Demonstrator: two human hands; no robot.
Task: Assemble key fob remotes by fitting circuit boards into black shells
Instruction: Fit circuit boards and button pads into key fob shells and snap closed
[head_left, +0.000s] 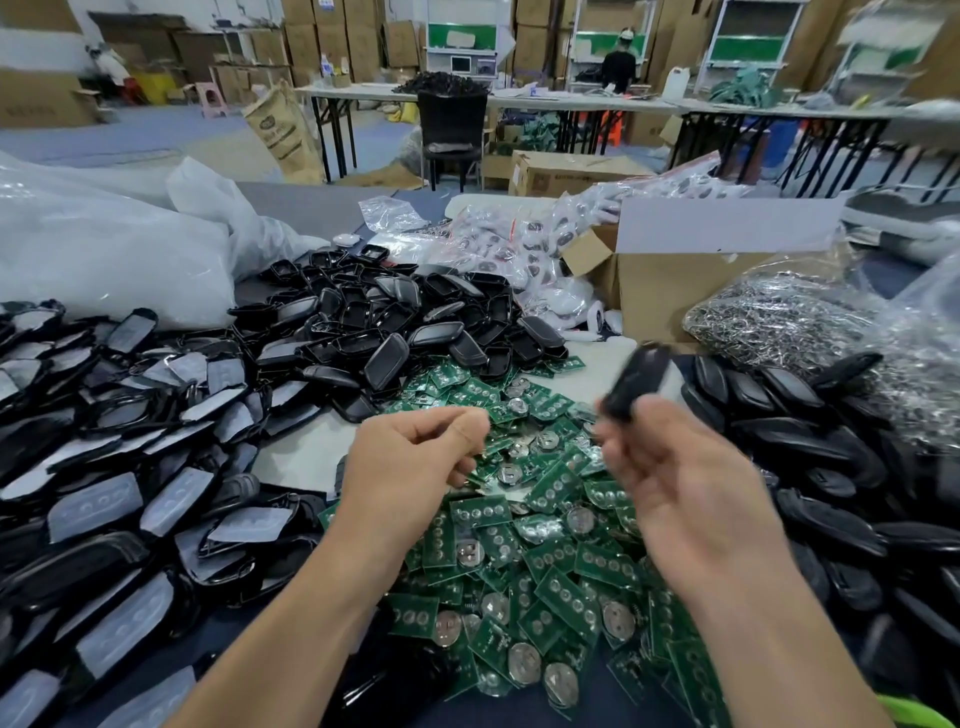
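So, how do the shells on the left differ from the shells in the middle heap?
The left shells carry pale pads; the middle shells are bare black. The left shells lie spread wide; the middle shells are heaped. Both are black and border the green boards.

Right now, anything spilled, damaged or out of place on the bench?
Nothing stands out as damaged. The circuit boards lie in a loose heap that runs into the black shells at its far edge, but every part here is piled that way. The shell in the right hand is motion-blurred, so its condition cannot be judged.
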